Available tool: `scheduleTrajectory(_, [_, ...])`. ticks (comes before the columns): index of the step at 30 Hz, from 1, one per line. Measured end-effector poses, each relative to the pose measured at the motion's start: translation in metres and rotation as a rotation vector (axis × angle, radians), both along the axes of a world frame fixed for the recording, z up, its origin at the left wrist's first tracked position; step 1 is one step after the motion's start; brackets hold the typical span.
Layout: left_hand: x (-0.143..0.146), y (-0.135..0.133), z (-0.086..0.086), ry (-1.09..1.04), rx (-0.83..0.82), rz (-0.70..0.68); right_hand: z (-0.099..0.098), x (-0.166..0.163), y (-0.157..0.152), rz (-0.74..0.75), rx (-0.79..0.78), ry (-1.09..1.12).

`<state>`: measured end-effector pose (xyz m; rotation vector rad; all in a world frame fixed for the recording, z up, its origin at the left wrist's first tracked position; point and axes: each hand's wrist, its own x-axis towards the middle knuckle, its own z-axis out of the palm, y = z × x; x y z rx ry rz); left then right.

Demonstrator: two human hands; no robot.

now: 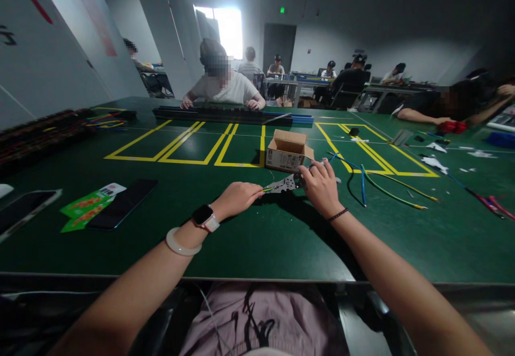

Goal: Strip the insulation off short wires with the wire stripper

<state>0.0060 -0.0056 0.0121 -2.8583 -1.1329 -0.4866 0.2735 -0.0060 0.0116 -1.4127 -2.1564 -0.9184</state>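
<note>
A flat, silver-grey wire stripper (285, 184) with a notched, stamped-metal head lies low over the green desk (257, 238), just in front of a small open cardboard box (286, 151). The right hand (322, 187) is wrapped over its handle end, grip clamped on the tool. The left hand (236, 198) pinches a short, thin wire (267, 188), yellow and green at the tip, and feeds its end into the stripper's head; its grip is closed on the wire. The left wrist carries one smartwatch (205, 217) and one pale bangle (182, 244); the right wrist has one dark bracelet (337, 215).

To the right of the hands, about four loose wires (378, 187) lie spread on the desk, blue, green and yellow, beside a yellow-taped rectangle (374, 149). More yellow-taped rectangles (189, 144), roughly three, mark the desk ahead. On the left lie two phones, one dark (123, 203) and one at the edge (24, 210), with one green packet (86, 207) between them.

Across the desk a person in a white shirt (223, 85) has both hands on a long dark tray (225, 113). Another person (454, 106) leans on the desk at far right.
</note>
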Motion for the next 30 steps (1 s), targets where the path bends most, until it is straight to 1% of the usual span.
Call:
scheduleTrajectory(10, [-0.002,0.003,-0.003,-0.02,-0.006,-0.022,-0.002,0.002,0.002,0.0,0.011,0.016])
scheduleTrajectory(16, [-0.002,0.003,-0.003,-0.052,-0.051,-0.01,-0.007,0.003,0.006,0.041,-0.049,0.099])
scheduleTrajectory(22, [-0.002,0.002,-0.003,-0.065,-0.067,0.0,-0.016,0.003,0.013,0.11,-0.138,0.082])
scheduleTrajectory(30, [-0.003,0.001,0.0,-0.062,-0.085,-0.018,-0.009,0.002,0.008,0.078,-0.063,0.042])
